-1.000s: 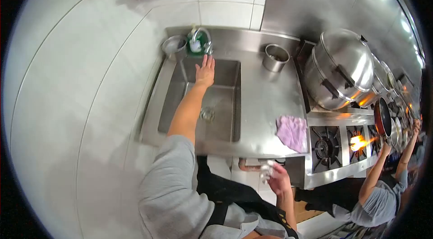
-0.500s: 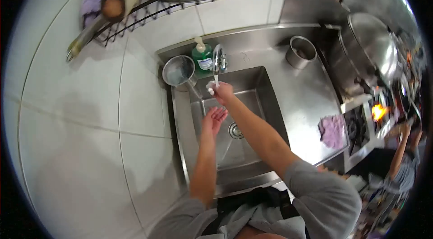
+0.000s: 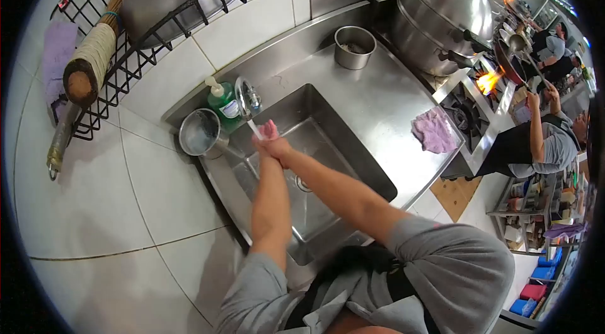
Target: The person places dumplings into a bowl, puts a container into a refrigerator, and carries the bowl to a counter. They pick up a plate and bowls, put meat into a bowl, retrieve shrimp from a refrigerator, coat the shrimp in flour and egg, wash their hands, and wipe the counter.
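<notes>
Water runs from the faucet at the back left of the steel sink. Under it my left hand has its palm and fingers showing, spread and wet. My right hand is wrapped round the left hand near the wrist. Just behind the hands stands a green soap bottle with a pump top. A steel pot with a handle sits at the sink's left corner.
A pink cloth and a round steel container rest on the right counter. Beyond are a large lidded pot, a lit stove and a person cooking. A wire rack hangs upper left.
My right hand has moved from under the faucet onto my left hand, which has risen into the stream. The view has turned, showing more of the kitchen at the right.
</notes>
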A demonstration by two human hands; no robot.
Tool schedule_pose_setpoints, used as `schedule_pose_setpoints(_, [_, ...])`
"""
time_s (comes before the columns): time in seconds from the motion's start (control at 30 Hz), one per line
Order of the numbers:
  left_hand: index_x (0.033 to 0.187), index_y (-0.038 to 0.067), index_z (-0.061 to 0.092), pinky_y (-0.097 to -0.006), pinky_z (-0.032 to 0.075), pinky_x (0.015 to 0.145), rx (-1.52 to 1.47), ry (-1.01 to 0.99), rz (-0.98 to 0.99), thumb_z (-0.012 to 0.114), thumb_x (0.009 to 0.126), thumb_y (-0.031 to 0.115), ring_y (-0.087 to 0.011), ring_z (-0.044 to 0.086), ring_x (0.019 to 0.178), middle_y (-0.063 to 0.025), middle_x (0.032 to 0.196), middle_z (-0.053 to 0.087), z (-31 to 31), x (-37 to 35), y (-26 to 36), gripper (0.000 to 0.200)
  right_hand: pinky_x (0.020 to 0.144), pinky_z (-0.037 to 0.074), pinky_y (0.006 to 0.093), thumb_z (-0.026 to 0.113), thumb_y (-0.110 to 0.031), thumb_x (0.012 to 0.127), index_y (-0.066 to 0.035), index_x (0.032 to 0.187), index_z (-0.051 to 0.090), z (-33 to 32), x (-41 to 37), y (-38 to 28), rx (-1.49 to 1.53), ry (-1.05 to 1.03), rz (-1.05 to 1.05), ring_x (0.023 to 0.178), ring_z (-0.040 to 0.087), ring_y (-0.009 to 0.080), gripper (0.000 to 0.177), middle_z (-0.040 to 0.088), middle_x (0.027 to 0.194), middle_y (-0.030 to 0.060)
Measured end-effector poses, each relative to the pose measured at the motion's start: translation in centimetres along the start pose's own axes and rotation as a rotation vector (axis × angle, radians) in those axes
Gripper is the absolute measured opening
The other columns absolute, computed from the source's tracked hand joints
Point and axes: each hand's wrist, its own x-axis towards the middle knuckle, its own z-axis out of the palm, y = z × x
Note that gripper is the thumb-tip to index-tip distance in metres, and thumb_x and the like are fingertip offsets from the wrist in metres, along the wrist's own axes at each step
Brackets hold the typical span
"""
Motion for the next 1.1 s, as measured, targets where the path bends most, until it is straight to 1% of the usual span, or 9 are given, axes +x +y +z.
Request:
schedule_pose_setpoints(0.1, [0.104,-0.001,0.056,-0.0373,0.048,0.080,-0.375,-0.050,0.057,0.051,0.088,0.030,-0.0260,0.059,0.090,-0.0129,0.096,0.060,-0.3,-1.2,1.9,0.036,0.088,0.046,0.0396,0.066,-0.034,0.079,-0.002,0.108,0.061,-1.0,0.7,-4.9,-0.851,-0.207,0.330,0.105,0.057,0.0345,0.043,0.061,0.110,0.0212])
schedule_pose_setpoints(0.3, [0.108,0.012,0.051,-0.0381,0.048,0.077,0.277,0.237,0.232,0.066,0.080,0.023,-0.0238,0.056,0.096,-0.0099,0.111,0.052,-1.6,-1.5,1.5,0.034,0.080,0.049,0.0422,0.065,-0.028,0.076,0.000,0.095,0.066,3.2,6.0,6.5,-0.745,-0.366,0.014,0.095,0.062,0.0335,0.034,0.065,0.093,0.0240])
schedule_pose_setpoints(0.37, [0.100,0.012,0.052,-0.0386,0.048,0.073,0.329,0.513,0.243,0.070,0.077,0.026,-0.0228,0.055,0.093,-0.0076,0.105,0.053,-2.6,4.6,0.7,0.032,0.081,0.048,0.0320,0.054,-0.029,0.088,-0.002,0.106,0.063,0.5,7.1,8.3,0.659,-1.071,0.425,0.095,0.061,0.0232,0.034,0.063,0.108,0.0149])
schedule_pose_setpoints(0.4, [0.097,0.012,0.052,-0.0386,0.048,0.071,0.319,0.608,0.239,0.070,0.077,0.027,-0.0224,0.055,0.091,-0.0069,0.102,0.053,-3.3,7.9,0.5,0.031,0.075,0.047,0.0376,0.059,-0.022,0.083,0.000,0.095,0.064,0.5,7.8,11.6,0.138,-0.532,0.444,0.087,0.061,0.0221,0.025,0.065,0.095,0.0133])
schedule_pose_setpoints(0.47, [0.086,0.010,0.054,-0.0372,0.047,0.070,0.377,0.185,-0.332,0.071,0.075,0.030,-0.0200,0.054,0.086,-0.0054,0.087,0.053,-4.9,9.1,2.0,0.028,0.074,0.046,0.0362,0.059,-0.023,0.084,0.000,0.096,0.064,-1.3,4.4,3.7,0.062,-0.446,0.473,0.086,0.060,0.0219,0.027,0.064,0.097,0.0137])
schedule_pose_setpoints(0.67, [0.086,0.001,0.053,-0.0342,0.050,0.062,0.460,-0.070,-0.134,0.067,0.076,0.016,-0.0220,0.058,0.073,-0.0083,0.078,0.058,-1.8,10.1,0.5,0.023,0.082,0.050,0.0366,0.071,-0.017,0.067,-0.011,0.094,0.070,-4.8,2.9,-8.3,-1.304,-0.602,-0.307,0.088,0.065,0.0240,0.028,0.067,0.098,0.0116])
schedule_pose_setpoints(0.8, [0.088,0.001,0.054,-0.0360,0.051,0.067,0.647,-0.471,-0.323,0.062,0.080,0.014,-0.0235,0.059,0.077,-0.0104,0.083,0.060,3.0,6.7,3.8,0.017,0.080,0.051,0.0410,0.058,-0.003,0.065,-0.008,0.099,0.067,-0.1,8.4,-6.3,-0.887,-0.416,-0.561,0.090,0.063,0.0324,0.035,0.065,0.094,0.0176])
schedule_pose_setpoints(0.93, [0.090,0.000,0.055,-0.0378,0.052,0.072,0.811,-0.622,-0.312,0.056,0.084,0.012,-0.0250,0.061,0.080,-0.0124,0.087,0.061,2.8,1.2,8.0,0.014,0.080,0.052,0.0390,0.062,-0.011,0.066,-0.010,0.124,0.051,2.6,9.9,-8.9,-1.393,-0.884,-0.192,0.105,0.060,0.0250,0.060,0.063,0.111,0.0122])
schedule_pose_setpoints(1.1, [0.102,-0.002,0.055,-0.0384,0.052,0.081,0.786,-0.555,-0.101,0.054,0.086,0.012,-0.0281,0.062,0.087,-0.0167,0.095,0.061,2.2,-2.8,11.5,0.021,0.054,0.053,0.0334,0.061,-0.017,0.076,-0.009,0.107,0.054,0.8,12.0,-10.6,-0.677,-0.821,0.091,0.063,0.063,0.0199,0.033,0.063,0.088,0.0115])
